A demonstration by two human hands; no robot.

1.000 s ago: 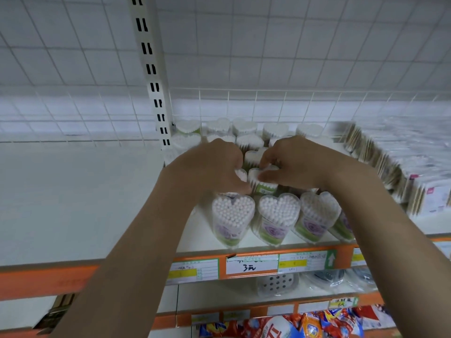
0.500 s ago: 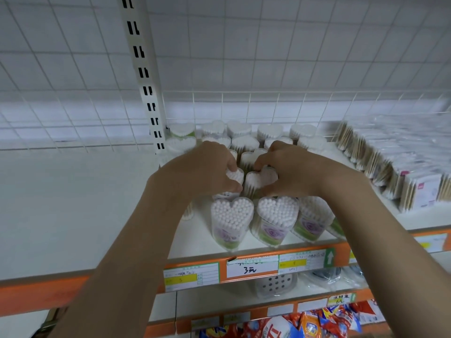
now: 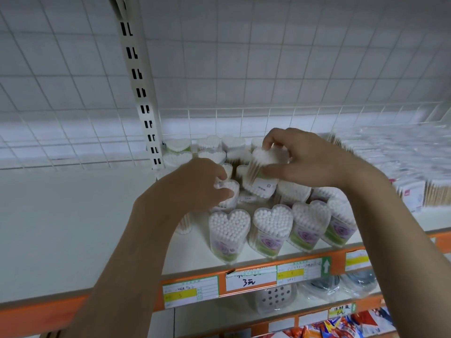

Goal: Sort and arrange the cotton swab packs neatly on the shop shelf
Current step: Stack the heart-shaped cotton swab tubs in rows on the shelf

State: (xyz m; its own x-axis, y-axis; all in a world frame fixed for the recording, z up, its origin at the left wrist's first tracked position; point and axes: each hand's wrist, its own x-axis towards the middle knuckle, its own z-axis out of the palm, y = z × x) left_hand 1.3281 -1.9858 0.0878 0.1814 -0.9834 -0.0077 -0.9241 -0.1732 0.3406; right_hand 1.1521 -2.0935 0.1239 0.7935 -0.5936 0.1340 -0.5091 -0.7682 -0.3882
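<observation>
Several heart-shaped clear packs of white cotton swabs stand on the white shelf point(image 3: 73, 228). A front row of such packs point(image 3: 229, 234) lines the shelf edge, and more stand behind up to the wire back. My right hand point(image 3: 314, 159) grips one heart-shaped pack point(image 3: 262, 164), lifted and tilted above the second row. My left hand point(image 3: 197, 184) grips another heart-shaped pack point(image 3: 228, 193) that stands in the second row, at its left end.
Flat packs of wooden-stick swabs point(image 3: 412, 189) fill the shelf to the right. A slotted white upright point(image 3: 140, 93) rises at the back left. Orange shelf edge with price labels point(image 3: 249, 280) runs below; a lower shelf holds packaged goods point(image 3: 275, 297).
My right hand has lifted its pack up and back from the second row and tilted it. My left hand stays on its pack. The camera has tilted upward a little.
</observation>
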